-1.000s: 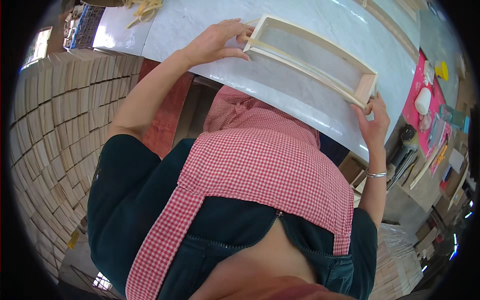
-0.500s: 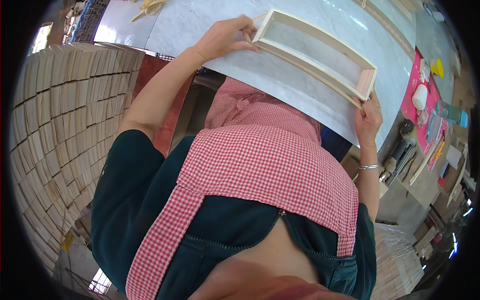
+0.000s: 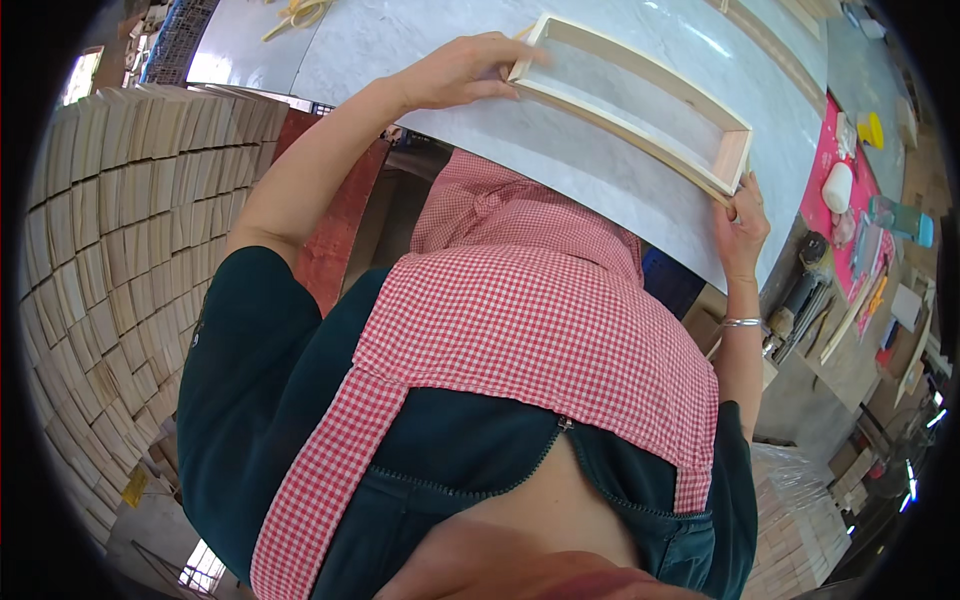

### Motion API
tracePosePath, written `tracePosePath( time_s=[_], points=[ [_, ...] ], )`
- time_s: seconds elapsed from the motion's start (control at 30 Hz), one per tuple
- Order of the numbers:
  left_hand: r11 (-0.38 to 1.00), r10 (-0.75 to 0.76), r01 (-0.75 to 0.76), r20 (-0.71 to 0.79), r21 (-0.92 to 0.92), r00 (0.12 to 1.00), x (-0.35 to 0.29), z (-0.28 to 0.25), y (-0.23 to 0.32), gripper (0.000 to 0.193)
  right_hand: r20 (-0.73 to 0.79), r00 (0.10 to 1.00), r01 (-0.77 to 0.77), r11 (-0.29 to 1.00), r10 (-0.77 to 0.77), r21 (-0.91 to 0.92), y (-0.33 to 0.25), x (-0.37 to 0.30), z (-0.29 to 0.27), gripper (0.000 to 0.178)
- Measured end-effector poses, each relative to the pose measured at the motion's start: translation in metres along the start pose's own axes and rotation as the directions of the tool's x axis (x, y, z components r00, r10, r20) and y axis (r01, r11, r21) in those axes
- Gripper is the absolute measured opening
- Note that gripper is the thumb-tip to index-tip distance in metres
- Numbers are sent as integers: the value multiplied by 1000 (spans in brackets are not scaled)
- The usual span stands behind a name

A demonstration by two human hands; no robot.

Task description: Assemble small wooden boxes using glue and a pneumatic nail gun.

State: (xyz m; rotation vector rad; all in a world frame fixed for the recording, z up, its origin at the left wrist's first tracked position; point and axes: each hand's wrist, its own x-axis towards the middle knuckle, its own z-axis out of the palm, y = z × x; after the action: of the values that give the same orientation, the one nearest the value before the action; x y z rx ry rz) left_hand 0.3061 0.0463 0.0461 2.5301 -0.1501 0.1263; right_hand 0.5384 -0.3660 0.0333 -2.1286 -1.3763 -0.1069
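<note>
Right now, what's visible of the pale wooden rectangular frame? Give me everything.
The pale wooden rectangular frame is long and narrow, with four thin walls, open on top. It is over the grey-white marbled tabletop, roughly parallel to the near edge; whether it rests fully flat is unclear. A thin yellowish strip runs along its near long wall. The left hand is at its left end, partly blurred; the right hand holds its near right corner.
</note>
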Motion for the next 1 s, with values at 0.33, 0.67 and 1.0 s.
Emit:
tracePosePath(
  time_s=[0.33,0.67,1.0],
  points=[
    [999,26,-23,-138,23,990,-14,17,-6,26,91,991,-116,960,96,256,5,8,-5,20],
    [971,-61,52,-34,-232,998,-19,2,-4,23,129,986,-120,988,108,94,11,27,-3,18],
    [946,200,-136,-201,294,959,3,3,-3,22,232,973,17,995,7,-102,10,35,-16,21]
  ],
)
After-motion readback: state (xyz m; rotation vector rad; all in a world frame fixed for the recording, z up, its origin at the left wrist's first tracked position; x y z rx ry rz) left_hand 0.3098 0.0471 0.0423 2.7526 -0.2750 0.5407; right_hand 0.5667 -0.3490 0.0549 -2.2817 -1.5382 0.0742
